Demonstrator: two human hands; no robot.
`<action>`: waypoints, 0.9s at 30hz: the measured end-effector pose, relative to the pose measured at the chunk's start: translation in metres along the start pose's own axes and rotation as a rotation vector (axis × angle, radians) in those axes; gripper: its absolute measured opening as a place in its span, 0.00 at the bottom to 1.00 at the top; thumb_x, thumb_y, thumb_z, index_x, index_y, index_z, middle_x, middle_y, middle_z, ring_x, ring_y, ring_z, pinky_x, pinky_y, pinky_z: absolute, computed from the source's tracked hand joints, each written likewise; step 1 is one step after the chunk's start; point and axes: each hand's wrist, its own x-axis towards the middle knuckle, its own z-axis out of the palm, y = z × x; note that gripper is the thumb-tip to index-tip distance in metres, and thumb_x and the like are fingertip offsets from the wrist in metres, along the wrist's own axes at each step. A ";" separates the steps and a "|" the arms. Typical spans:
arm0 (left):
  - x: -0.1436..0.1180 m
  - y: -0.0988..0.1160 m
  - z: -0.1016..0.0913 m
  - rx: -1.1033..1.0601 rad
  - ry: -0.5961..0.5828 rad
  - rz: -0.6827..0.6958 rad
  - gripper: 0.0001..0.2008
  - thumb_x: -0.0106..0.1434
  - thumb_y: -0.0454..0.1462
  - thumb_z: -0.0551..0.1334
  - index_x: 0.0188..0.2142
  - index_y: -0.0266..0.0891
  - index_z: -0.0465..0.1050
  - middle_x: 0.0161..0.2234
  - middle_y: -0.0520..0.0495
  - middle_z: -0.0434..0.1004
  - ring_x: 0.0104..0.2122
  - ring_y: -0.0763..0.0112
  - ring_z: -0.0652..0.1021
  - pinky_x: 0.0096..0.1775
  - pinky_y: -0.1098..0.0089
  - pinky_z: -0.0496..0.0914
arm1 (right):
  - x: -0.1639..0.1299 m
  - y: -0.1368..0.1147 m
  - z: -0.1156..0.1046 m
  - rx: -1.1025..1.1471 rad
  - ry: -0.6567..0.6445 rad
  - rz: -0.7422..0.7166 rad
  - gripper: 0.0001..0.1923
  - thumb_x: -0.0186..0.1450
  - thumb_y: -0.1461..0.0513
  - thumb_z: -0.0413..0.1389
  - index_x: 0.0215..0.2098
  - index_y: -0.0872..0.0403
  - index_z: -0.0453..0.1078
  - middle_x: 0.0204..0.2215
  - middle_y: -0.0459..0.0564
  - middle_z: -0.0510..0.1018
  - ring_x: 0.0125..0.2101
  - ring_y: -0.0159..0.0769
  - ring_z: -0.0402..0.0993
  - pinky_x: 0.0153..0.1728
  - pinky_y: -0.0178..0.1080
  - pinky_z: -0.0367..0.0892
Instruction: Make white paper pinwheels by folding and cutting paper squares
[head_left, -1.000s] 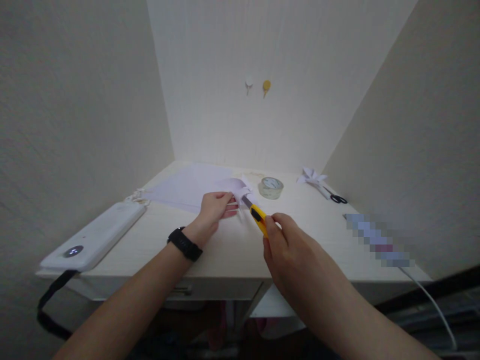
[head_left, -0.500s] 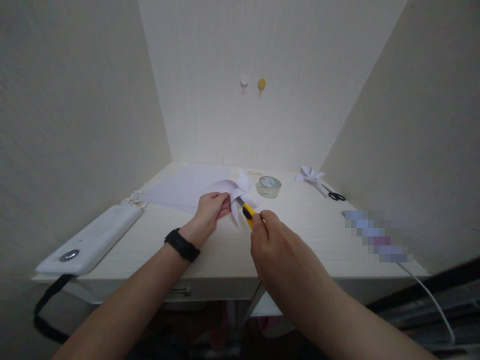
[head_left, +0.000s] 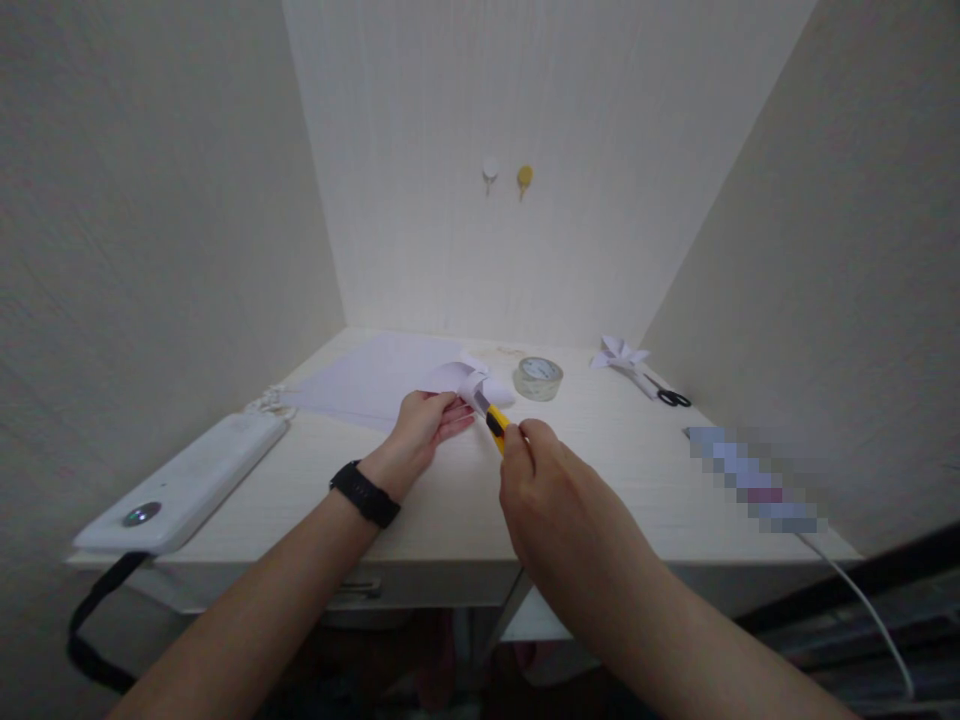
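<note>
The left arm [head_left: 277,585] and right arm [head_left: 697,610] reach forward, angled inward. I see the left hand [head_left: 418,430], its thumb [head_left: 439,398] above outstretched fingers [head_left: 453,424]; close by, the right hand [head_left: 551,490] is curled into a fist, its back turned upward.

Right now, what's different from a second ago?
The right hand and its yellow cutter moved a little left. In the left hand, petals of the paper pinwheel lie differently. Neither hand visibly let go of anything. The tape roll and black scissors stayed put.
</note>
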 end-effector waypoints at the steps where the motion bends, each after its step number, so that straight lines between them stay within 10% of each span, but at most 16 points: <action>1: 0.001 -0.001 0.000 -0.012 -0.002 0.002 0.05 0.62 0.25 0.59 0.32 0.29 0.74 0.28 0.40 0.80 0.27 0.70 0.80 0.35 0.69 0.77 | 0.000 0.000 0.001 0.004 0.006 -0.002 0.15 0.64 0.75 0.49 0.47 0.64 0.70 0.37 0.60 0.76 0.32 0.34 0.73 0.30 0.32 0.72; 27: -0.003 0.004 0.000 -0.094 -0.027 -0.022 0.06 0.65 0.30 0.58 0.32 0.35 0.71 0.27 0.47 0.77 0.24 0.75 0.76 0.30 0.75 0.73 | -0.005 -0.005 -0.003 0.009 0.128 -0.057 0.15 0.62 0.75 0.52 0.47 0.66 0.72 0.36 0.62 0.76 0.31 0.36 0.74 0.26 0.32 0.73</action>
